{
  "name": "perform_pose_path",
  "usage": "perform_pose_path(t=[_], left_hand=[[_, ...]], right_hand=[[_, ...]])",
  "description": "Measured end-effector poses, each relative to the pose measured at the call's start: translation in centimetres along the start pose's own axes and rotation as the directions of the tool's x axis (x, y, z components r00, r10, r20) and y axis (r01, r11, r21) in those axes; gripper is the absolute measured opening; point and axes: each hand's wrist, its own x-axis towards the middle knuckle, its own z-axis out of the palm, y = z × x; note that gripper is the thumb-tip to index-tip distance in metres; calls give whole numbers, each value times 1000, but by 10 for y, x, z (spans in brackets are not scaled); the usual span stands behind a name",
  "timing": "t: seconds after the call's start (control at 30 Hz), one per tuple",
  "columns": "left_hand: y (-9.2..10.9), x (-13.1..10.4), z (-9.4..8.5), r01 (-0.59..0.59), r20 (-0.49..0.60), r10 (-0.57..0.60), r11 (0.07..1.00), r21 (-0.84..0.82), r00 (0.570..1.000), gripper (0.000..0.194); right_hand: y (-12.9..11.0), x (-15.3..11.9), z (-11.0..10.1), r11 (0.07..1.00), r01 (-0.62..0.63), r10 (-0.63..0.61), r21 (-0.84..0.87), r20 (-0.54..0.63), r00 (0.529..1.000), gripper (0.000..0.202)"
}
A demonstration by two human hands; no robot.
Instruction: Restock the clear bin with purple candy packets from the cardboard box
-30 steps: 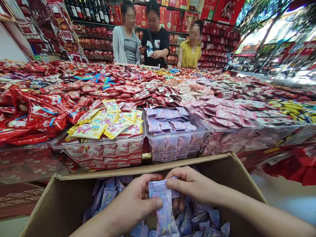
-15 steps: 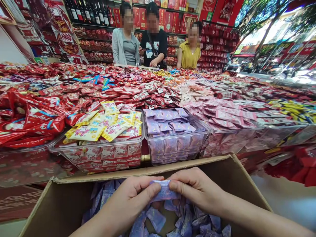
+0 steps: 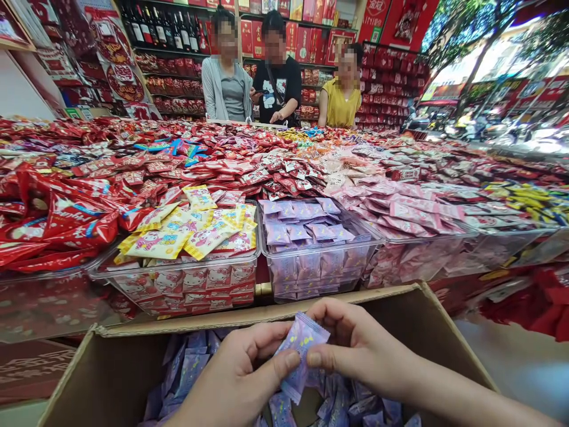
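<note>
A purple candy packet [image 3: 303, 344] is pinched between both hands above an open cardboard box [image 3: 267, 312]. My left hand [image 3: 255, 362] has its thumb on the packet's lower left part. From the right, my right hand [image 3: 351, 350] grips the packet's edge with the thumb in front and the fingers curled behind. More purple packets [image 3: 189, 367] lie loose in the box under the hands. Beyond the box stands a clear bin [image 3: 320, 252] with similar purple packets laid in rows.
Left of that bin is a clear bin [image 3: 178, 270] of yellow and red packets. Red packets [image 3: 53, 219] heap at the far left, pink packets [image 3: 409, 207] at the right. Three people [image 3: 275, 89] stand behind the display, before stocked shelves [image 3: 173, 83].
The packet has turned from lying crosswise to standing nearly upright and tilted, showing its other face. Both hands have shifted their hold on it. The view has moved slightly.
</note>
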Motion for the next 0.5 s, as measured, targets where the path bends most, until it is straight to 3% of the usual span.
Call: perform_pose_path(t=[0.17,0.33,0.5], left_hand=[[6,2,4,42,-23,-48,975,-218,999,34],[8,0,7,72,-123,-91,985,-154,988,41],[4,1,7,101,-152,-128,979,-178,980,49]], right_hand=[[-4,3,-1,992,-20,33,128,-97,995,30],[-5,5,-2,992,12,11,125,-178,984,33],[0,4,0,994,59,-41,94,-177,983,34]])
